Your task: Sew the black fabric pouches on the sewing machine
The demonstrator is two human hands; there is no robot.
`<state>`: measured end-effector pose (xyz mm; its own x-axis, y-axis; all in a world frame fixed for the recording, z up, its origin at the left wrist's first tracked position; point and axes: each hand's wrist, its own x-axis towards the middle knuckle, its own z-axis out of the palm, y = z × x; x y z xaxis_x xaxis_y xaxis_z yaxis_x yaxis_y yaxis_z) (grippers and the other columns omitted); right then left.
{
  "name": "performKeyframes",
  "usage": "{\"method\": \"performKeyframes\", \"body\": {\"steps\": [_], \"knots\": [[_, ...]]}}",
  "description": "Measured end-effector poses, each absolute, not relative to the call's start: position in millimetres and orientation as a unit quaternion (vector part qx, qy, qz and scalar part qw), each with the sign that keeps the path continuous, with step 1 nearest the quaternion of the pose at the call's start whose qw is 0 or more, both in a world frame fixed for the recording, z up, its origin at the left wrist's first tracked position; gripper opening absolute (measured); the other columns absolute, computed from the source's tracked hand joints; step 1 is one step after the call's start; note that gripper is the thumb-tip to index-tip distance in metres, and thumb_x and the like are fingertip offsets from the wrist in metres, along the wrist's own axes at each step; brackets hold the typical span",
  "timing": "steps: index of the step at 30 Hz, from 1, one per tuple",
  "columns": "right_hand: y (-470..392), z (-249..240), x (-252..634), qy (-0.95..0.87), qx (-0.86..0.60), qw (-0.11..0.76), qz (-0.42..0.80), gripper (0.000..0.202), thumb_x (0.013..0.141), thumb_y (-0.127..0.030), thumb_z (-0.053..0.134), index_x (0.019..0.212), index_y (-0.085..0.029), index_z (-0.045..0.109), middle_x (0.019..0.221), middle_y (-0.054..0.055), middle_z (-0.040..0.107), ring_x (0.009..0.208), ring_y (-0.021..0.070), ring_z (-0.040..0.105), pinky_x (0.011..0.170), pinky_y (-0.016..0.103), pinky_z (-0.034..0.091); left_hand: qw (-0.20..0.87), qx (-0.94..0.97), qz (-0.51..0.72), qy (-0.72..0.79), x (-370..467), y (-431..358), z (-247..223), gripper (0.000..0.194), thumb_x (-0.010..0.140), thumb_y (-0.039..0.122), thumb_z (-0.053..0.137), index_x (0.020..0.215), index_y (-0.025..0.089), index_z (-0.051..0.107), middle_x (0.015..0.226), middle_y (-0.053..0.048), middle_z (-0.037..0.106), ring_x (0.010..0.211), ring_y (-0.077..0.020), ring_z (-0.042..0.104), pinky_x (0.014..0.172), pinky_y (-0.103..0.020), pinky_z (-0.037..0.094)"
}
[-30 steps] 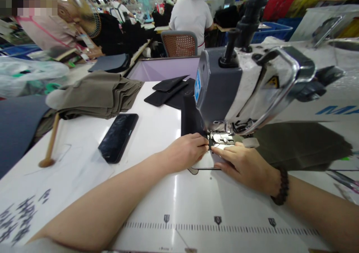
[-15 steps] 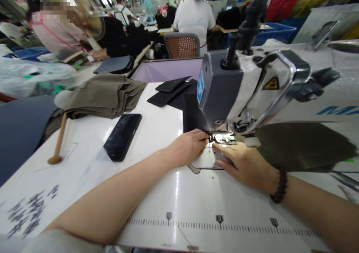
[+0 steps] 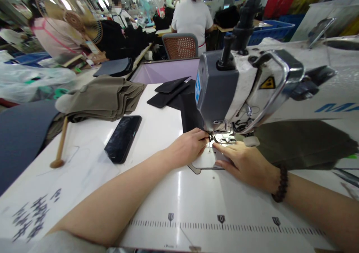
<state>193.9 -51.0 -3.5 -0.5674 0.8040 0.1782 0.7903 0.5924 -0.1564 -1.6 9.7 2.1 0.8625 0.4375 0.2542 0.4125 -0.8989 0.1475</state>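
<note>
My left hand is closed, its fingers curled close to the presser foot of a sewing machine. A black fabric piece runs back from those fingers, left of the needle; the fingertips themselves are hidden. On the other side, my right hand lies with fingers stretched out, the forefinger tip just in front of the presser foot and metal guide. I see nothing in its grasp. The small area being stitched is mostly covered by my fingers and the machine head.
A phone and a wooden stick lie on the white tabletop at left. Behind them is a stack of olive fabric. More black pieces lie beyond my left hand. Dark olive fabric sits under the machine arm, scissors at far right.
My view has shifted slightly. Both hands stay at the presser foot in nearly the same pose, and the black fabric shows no clear movement.
</note>
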Motion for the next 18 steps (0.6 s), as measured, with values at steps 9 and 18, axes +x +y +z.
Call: {"method": "performKeyframes", "body": {"steps": [9,18], "knots": [[-51.2,-4.0,194.3,-0.883,-0.457,0.108,0.011,0.034,0.083,-0.034,0.047,0.11,-0.015,0.054,0.089,0.009,0.066,0.073,0.0192,0.059,0.062,0.029,0.042,0.044,0.967,0.127,0.219,-0.7,7.0,2.1,0.022,0.086,0.012,0.04,0.085,0.008,0.061,0.091,-0.01,0.059,0.094,-0.0187,0.052,0.085,-0.032,0.046],[-51.3,-3.7,194.6,-0.883,-0.458,0.104,0.014,0.034,0.083,-0.034,0.048,0.11,-0.014,0.054,0.092,0.01,0.065,0.077,0.0195,0.059,0.064,0.029,0.042,0.03,0.962,0.134,0.236,1.2,5.8,-1.9,0.022,0.086,0.012,0.039,0.086,0.008,0.061,0.09,-0.01,0.058,0.094,-0.0201,0.051,0.083,-0.034,0.047]]}}
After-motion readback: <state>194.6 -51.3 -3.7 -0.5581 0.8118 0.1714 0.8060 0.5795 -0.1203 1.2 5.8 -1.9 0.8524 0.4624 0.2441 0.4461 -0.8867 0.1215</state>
